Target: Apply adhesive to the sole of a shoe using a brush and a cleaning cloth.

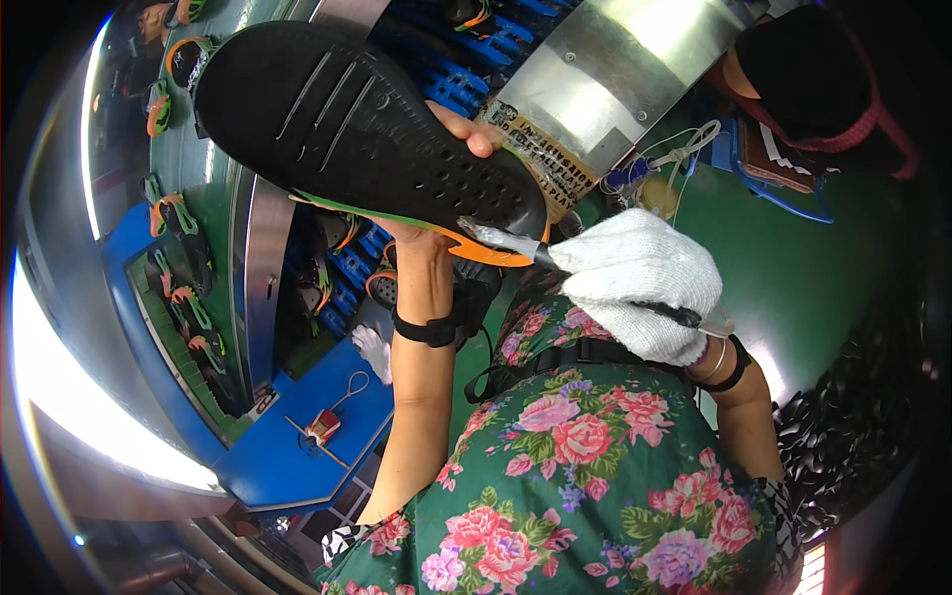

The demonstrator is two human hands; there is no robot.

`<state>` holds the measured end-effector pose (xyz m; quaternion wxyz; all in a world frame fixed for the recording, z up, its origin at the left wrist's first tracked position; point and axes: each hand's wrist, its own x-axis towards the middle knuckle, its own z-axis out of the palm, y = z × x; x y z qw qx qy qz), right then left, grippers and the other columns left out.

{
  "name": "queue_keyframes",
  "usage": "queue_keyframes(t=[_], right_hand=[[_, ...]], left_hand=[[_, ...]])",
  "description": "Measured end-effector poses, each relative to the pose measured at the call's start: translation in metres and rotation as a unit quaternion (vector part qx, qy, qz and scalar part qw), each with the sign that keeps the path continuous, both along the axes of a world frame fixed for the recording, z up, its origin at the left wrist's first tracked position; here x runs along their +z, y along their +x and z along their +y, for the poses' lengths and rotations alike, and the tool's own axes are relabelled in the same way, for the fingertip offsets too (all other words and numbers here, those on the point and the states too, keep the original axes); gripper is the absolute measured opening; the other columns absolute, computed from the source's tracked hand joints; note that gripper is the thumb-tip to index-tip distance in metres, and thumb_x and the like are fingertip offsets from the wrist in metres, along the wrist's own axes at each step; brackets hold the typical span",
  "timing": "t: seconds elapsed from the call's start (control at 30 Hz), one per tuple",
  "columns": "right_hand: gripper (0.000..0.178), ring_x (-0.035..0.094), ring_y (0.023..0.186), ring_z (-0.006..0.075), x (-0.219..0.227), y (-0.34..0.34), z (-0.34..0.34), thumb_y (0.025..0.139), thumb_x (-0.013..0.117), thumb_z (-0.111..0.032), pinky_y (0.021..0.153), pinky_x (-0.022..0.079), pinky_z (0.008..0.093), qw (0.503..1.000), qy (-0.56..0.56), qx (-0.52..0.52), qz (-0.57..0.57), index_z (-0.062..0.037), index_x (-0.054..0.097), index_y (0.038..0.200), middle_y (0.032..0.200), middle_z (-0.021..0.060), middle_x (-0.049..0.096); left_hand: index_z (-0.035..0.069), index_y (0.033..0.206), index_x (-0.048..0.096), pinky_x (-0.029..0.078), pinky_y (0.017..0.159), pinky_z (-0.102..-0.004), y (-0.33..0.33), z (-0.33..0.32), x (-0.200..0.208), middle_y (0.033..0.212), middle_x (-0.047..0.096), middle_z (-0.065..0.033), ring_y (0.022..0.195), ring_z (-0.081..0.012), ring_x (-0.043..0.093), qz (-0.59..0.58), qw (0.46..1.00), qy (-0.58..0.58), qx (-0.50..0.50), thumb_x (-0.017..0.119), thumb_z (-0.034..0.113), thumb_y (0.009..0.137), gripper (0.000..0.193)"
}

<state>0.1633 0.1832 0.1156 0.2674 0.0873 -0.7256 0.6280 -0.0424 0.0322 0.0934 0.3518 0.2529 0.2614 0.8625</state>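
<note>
My left hand (464, 130) is bare and grips a black shoe sole (327, 129) from below, its fingertips showing over the far edge. The sole is raised and tilted. Its upper face has slanting ridges at the wide left end and many small holes toward the right; green and orange run along its near side. In a white knitted glove, my right hand (640, 283) is closed around a brush (504, 238). Whitish, wet-looking bristles touch the sole near its right end, by the orange edge. A dark length of handle shows across the glove.
At left, a green conveyor belt (220, 213) carries several black, orange and green shoe parts. A blue table (288, 458) bears a small red box (322, 426) and a white glove (374, 352). Blue racks stand behind the sole. Another person (803, 74) sits far right, above a black pile (843, 436).
</note>
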Motion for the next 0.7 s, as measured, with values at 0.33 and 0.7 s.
queue_keyframes(t=[0.33, 0.7], right_hand=[[0.024, 0.074, 0.093, 0.0262, 0.007, 0.004, -0.003, 0.072, 0.081, -0.001, 0.077, 0.058, 0.0365, 1.000, 0.029, 0.011, 0.001, -0.0118, 0.077, 0.093, 0.105, 0.0089, 0.077], [0.031, 0.072, 0.097, 0.0245, -0.001, 0.004, -0.019, 0.079, 0.073, -0.008, 0.080, 0.060, 0.0373, 0.992, 0.094, 0.005, 0.081, -0.0141, 0.076, 0.109, 0.114, 0.0047, 0.076]], left_hand=[[-0.007, 0.106, 0.067, 0.052, 0.086, -0.0457, -0.003, 0.000, 0.022, 0.097, 0.067, -0.0160, 0.088, -0.0295, 0.071, 0.126, 0.991, -0.040, -0.029, 0.069, 0.042, 0.096, 0.050], [-0.006, 0.107, 0.065, 0.053, 0.086, -0.0468, -0.001, 0.004, 0.024, 0.094, 0.068, -0.0179, 0.085, -0.0305, 0.071, 0.154, 0.985, -0.078, -0.028, 0.065, 0.048, 0.096, 0.055]])
